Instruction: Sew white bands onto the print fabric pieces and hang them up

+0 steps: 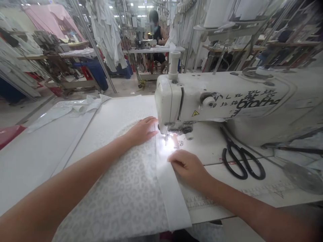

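A pale fabric with a grey leopard print [126, 188] spreads over the table and runs up to the needle of a white sewing machine [169, 101]. Along its right side lies a plain white strip [171, 198], passing under the lit presser foot [167, 139]. My left hand [143, 130] rests flat on the fabric, left of the needle, with its fingers stretched toward the machine head. Just in front of the needle, my right hand [188, 164] pinches the strip's right edge between thumb and curled fingers.
Black-handled scissors [243, 161] lie on the machine bed to the right. A printed ruler scale [202, 203] runs along the table's front. Folded pale cloth [85, 104] sits at the far left edge. Beyond, a person [160, 37] sits at another machine.
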`<state>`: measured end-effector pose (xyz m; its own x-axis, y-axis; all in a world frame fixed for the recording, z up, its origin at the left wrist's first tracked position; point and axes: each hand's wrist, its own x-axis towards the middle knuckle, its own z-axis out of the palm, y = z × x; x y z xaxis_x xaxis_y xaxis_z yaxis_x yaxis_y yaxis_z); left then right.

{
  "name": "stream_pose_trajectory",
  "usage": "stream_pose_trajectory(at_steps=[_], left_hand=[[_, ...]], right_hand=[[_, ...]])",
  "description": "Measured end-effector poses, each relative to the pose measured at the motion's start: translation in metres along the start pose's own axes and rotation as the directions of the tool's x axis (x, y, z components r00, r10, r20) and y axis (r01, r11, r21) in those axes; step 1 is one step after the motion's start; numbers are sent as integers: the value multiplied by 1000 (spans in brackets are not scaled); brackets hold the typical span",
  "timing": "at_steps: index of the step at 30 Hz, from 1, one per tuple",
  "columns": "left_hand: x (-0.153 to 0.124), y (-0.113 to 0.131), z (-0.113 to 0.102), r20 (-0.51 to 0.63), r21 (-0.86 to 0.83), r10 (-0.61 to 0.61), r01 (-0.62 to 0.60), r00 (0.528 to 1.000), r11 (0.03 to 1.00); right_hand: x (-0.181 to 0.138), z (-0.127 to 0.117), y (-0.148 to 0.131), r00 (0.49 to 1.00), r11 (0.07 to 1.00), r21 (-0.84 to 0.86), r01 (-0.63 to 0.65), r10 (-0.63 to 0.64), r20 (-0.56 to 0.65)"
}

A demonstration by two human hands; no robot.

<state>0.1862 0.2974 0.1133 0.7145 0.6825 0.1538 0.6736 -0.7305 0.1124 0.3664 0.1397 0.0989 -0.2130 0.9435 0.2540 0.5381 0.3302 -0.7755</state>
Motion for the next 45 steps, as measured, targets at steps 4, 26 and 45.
stream_pose_trajectory(at_steps=[4,26,45], left_hand=[[-16,13,-4,-84,42,-151,155,985,987],[-184,159,1,-55,158,537,-524,842,837],[-236,189,5,-63,-218,526,-526,848,822]], right_hand=[[-5,2,1,992,985,-117,124,-127,-19],[-167,68,-5,946,709,629,-320,281,164],[-218,59,-54,849,425,761,-490,431,305]])
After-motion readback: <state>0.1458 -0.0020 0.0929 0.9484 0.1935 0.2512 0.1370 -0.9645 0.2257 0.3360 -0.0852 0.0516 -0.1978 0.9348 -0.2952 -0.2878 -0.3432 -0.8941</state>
